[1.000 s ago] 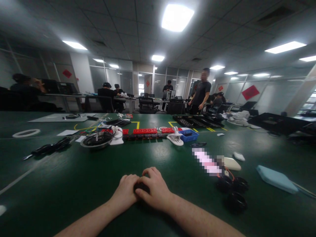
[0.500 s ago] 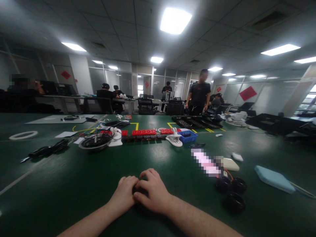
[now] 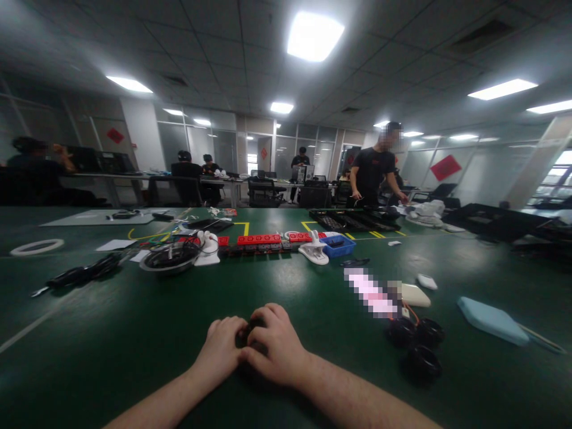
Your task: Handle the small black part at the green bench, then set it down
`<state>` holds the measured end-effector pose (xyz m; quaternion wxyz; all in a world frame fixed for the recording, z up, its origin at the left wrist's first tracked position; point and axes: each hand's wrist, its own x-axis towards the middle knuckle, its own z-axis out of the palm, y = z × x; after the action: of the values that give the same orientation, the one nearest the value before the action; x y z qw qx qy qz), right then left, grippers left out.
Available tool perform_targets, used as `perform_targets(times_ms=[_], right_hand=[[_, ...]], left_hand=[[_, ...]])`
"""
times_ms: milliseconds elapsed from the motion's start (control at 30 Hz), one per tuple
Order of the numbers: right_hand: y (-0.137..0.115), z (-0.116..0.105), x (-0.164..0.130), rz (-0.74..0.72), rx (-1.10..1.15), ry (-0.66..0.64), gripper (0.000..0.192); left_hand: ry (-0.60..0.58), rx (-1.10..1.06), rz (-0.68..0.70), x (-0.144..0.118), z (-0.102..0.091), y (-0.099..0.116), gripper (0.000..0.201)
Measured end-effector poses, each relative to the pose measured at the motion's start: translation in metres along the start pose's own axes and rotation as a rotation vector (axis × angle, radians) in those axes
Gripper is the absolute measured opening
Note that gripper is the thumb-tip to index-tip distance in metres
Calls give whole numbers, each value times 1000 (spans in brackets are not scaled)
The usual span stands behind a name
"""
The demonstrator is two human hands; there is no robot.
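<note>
My left hand [image 3: 221,348] and my right hand [image 3: 276,344] lie together on the green table [image 3: 134,333] near its front edge. Between them sits a small dark object [image 3: 247,335], mostly hidden by the fingers of both hands. What it is cannot be told. Both hands are curled around it, fingertips touching.
Three black wheels [image 3: 417,345] with red wires lie at the right, by a white pad [image 3: 414,295] and a light blue case [image 3: 487,320]. Farther back stand a round metal dish [image 3: 168,259], red blocks [image 3: 259,239] and a blue bin [image 3: 338,245]. A person [image 3: 375,173] stands behind black trays [image 3: 353,220].
My hands have stayed together on the dark object and barely shifted. The standing person at the back has moved to the right and leans toward the trays.
</note>
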<state>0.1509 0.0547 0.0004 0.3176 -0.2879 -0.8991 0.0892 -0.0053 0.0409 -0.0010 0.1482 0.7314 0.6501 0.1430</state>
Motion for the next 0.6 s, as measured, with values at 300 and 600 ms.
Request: perform_targets(times_ms=[300,600], right_hand=[[2,-2,0,20,0,12,14],[6,-2,0,48,-61,74,15]], left_hand=[[9,8,-17,1,1,0,12],[36,-7,-6,0,0,2,13]])
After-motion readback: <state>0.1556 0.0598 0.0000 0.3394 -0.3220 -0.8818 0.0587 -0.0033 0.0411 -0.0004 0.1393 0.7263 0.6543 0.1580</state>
